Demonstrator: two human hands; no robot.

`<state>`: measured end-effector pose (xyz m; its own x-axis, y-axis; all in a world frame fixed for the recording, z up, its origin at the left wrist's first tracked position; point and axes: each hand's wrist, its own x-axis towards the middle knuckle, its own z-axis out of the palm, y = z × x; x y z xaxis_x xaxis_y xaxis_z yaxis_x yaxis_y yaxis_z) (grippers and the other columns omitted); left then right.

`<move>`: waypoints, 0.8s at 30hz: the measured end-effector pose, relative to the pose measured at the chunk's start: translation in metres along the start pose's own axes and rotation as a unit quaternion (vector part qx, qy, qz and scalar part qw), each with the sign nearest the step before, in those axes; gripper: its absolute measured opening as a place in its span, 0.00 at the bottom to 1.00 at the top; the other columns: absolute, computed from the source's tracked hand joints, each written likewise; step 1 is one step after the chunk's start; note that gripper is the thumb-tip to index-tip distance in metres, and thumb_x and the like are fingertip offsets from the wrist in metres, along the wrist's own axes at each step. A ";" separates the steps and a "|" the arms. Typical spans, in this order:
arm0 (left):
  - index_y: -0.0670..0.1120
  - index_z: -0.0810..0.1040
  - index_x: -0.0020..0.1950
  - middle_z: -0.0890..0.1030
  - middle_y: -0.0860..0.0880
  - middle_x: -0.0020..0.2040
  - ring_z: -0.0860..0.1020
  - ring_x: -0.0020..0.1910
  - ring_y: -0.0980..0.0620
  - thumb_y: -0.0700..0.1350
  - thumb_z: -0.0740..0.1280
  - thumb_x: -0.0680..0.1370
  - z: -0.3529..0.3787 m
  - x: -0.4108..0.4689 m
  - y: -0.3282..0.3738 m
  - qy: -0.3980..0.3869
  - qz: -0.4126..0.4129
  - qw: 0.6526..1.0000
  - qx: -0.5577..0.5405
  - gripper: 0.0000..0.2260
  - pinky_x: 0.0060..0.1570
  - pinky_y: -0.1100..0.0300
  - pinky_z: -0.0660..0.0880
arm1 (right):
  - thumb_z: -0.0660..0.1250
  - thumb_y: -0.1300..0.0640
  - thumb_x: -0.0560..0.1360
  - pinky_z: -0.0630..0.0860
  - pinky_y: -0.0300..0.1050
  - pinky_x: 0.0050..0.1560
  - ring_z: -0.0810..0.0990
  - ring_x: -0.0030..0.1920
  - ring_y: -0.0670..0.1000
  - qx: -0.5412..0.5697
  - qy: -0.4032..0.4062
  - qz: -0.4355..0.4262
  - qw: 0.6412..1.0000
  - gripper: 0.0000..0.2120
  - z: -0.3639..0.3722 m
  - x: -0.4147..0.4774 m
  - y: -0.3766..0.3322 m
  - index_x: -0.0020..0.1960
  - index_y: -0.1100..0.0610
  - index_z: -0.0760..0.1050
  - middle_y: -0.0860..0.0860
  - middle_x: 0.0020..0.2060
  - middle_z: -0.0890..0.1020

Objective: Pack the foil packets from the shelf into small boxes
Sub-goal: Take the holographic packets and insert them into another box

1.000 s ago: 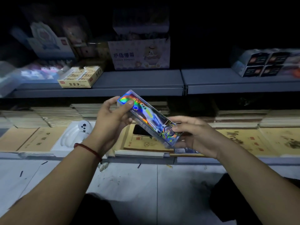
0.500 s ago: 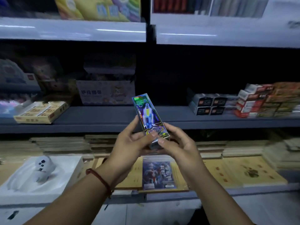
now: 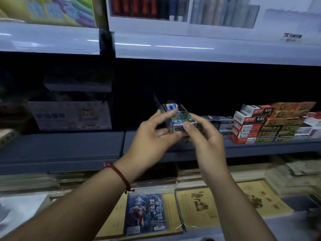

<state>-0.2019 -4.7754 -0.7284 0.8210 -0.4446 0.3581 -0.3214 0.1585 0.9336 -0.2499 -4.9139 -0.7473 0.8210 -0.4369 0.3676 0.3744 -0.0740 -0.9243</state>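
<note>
Currently left hand and right hand both grip a small box, fingers curled round its near end, holding it up in front of the dark middle shelf. Box top flaps stand open, and a blue-white foil packet shows inside. Red string bracelet on left wrist; stacked red and white boxes sit on the shelf to the right.
</note>
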 end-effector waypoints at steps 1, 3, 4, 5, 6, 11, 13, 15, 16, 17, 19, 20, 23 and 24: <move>0.46 0.76 0.72 0.70 0.48 0.75 0.83 0.58 0.54 0.32 0.74 0.75 0.005 0.012 -0.002 -0.006 0.011 1.000 0.011 0.27 0.55 0.67 0.77 | 0.69 0.56 0.80 0.81 0.50 0.57 0.86 0.53 0.48 -0.004 0.009 -0.007 1.000 0.16 -0.005 0.009 0.001 0.67 0.53 0.78 0.45 0.48 0.87; 0.46 0.76 0.72 0.76 0.42 0.70 0.84 0.57 0.52 0.33 0.74 0.75 0.015 0.032 -0.006 -0.009 0.031 0.999 0.032 0.26 0.56 0.65 0.78 | 0.69 0.55 0.81 0.82 0.54 0.55 0.86 0.53 0.51 -0.007 0.026 -0.017 0.999 0.16 -0.015 0.023 0.003 0.68 0.53 0.78 0.48 0.50 0.87; 0.47 0.77 0.71 0.78 0.41 0.67 0.85 0.56 0.52 0.33 0.74 0.75 0.022 0.042 -0.009 -0.010 0.039 0.998 0.041 0.25 0.55 0.64 0.78 | 0.69 0.55 0.81 0.83 0.55 0.54 0.86 0.52 0.51 -0.007 0.035 -0.019 0.999 0.16 -0.021 0.030 0.004 0.68 0.53 0.78 0.48 0.50 0.87; 0.47 0.77 0.71 0.79 0.41 0.65 0.85 0.55 0.52 0.34 0.75 0.75 0.027 0.050 -0.012 -0.009 0.047 0.998 0.050 0.25 0.55 0.63 0.79 | 0.68 0.55 0.81 0.83 0.55 0.51 0.86 0.50 0.51 -0.007 0.044 -0.018 0.999 0.16 -0.026 0.035 0.004 0.68 0.53 0.78 0.47 0.49 0.87; 0.49 0.78 0.70 0.80 0.41 0.64 0.85 0.56 0.52 0.35 0.75 0.75 0.034 0.058 -0.015 -0.009 0.054 0.997 0.056 0.24 0.56 0.61 0.80 | 0.68 0.55 0.81 0.82 0.53 0.48 0.86 0.48 0.50 -0.008 0.055 -0.019 0.998 0.15 -0.032 0.040 0.005 0.67 0.53 0.78 0.47 0.49 0.87; 0.54 0.81 0.65 0.84 0.48 0.60 0.85 0.55 0.52 0.40 0.76 0.75 0.065 0.087 -0.023 -0.009 0.083 0.993 0.084 0.20 0.53 0.53 0.82 | 0.68 0.57 0.81 0.78 0.44 0.40 0.85 0.49 0.48 -0.008 0.096 -0.030 0.995 0.10 -0.062 0.067 0.005 0.61 0.56 0.74 0.52 0.50 0.85; 0.54 0.81 0.64 0.85 0.51 0.57 0.84 0.54 0.55 0.41 0.76 0.76 0.076 0.092 -0.026 -0.001 0.091 0.990 0.112 0.18 0.51 0.57 0.82 | 0.67 0.57 0.82 0.79 0.42 0.38 0.85 0.49 0.47 -0.027 0.099 -0.032 0.994 0.07 -0.072 0.072 0.007 0.59 0.53 0.74 0.51 0.49 0.85; 0.56 0.80 0.64 0.85 0.54 0.54 0.84 0.52 0.59 0.45 0.75 0.77 0.086 0.095 -0.033 0.005 0.100 0.979 0.178 0.16 0.49 0.60 0.82 | 0.66 0.57 0.82 0.79 0.41 0.37 0.85 0.47 0.49 -0.051 0.106 -0.017 0.993 0.06 -0.083 0.073 0.013 0.57 0.50 0.74 0.52 0.50 0.85; 0.57 0.80 0.63 0.85 0.54 0.53 0.83 0.51 0.59 0.47 0.74 0.78 0.089 0.096 -0.038 0.004 0.101 0.970 0.222 0.15 0.50 0.58 0.82 | 0.66 0.58 0.82 0.78 0.42 0.37 0.86 0.46 0.49 -0.064 0.109 -0.002 0.992 0.06 -0.087 0.073 0.017 0.57 0.48 0.75 0.52 0.50 0.85; 0.57 0.80 0.63 0.84 0.54 0.52 0.82 0.51 0.59 0.48 0.73 0.78 0.092 0.097 -0.040 -0.002 0.103 0.959 0.264 0.14 0.51 0.55 0.82 | 0.66 0.59 0.82 0.78 0.44 0.37 0.86 0.42 0.48 -0.073 0.112 0.015 0.991 0.07 -0.090 0.073 0.020 0.57 0.49 0.76 0.53 0.49 0.85; 0.57 0.80 0.63 0.83 0.54 0.54 0.81 0.53 0.57 0.48 0.72 0.78 0.096 0.098 -0.043 -0.007 0.119 0.939 0.322 0.14 0.55 0.54 0.80 | 0.67 0.62 0.81 0.76 0.44 0.36 0.84 0.36 0.45 -0.078 0.122 0.032 0.989 0.09 -0.094 0.073 0.025 0.57 0.49 0.79 0.53 0.48 0.85; 0.56 0.80 0.64 0.84 0.54 0.55 0.81 0.54 0.57 0.47 0.72 0.78 0.098 0.099 -0.041 -0.006 0.128 0.934 0.333 0.14 0.57 0.55 0.79 | 0.67 0.63 0.81 0.76 0.44 0.36 0.84 0.35 0.45 -0.080 0.135 0.029 0.987 0.10 -0.096 0.073 0.026 0.55 0.49 0.79 0.53 0.47 0.85; 0.52 0.81 0.65 0.85 0.53 0.57 0.81 0.57 0.56 0.46 0.74 0.77 0.106 0.106 -0.036 -0.009 0.137 0.928 0.346 0.17 0.61 0.61 0.76 | 0.66 0.66 0.80 0.77 0.43 0.35 0.82 0.33 0.45 -0.079 0.173 0.022 0.982 0.12 -0.104 0.074 0.027 0.53 0.50 0.79 0.52 0.46 0.85; 0.51 0.80 0.66 0.84 0.52 0.58 0.81 0.58 0.56 0.45 0.75 0.77 0.108 0.110 -0.036 -0.017 0.137 0.925 0.354 0.17 0.62 0.62 0.75 | 0.65 0.67 0.80 0.78 0.42 0.34 0.82 0.33 0.44 -0.076 0.178 0.029 0.981 0.12 -0.106 0.073 0.029 0.55 0.51 0.78 0.50 0.46 0.84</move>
<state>-0.1510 -4.9248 -0.7238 0.6511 -0.5034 0.5681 -0.7539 -0.3419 0.5610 -0.2243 -5.0429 -0.7583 0.6267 -0.7277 0.2787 0.2404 -0.1597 -0.9574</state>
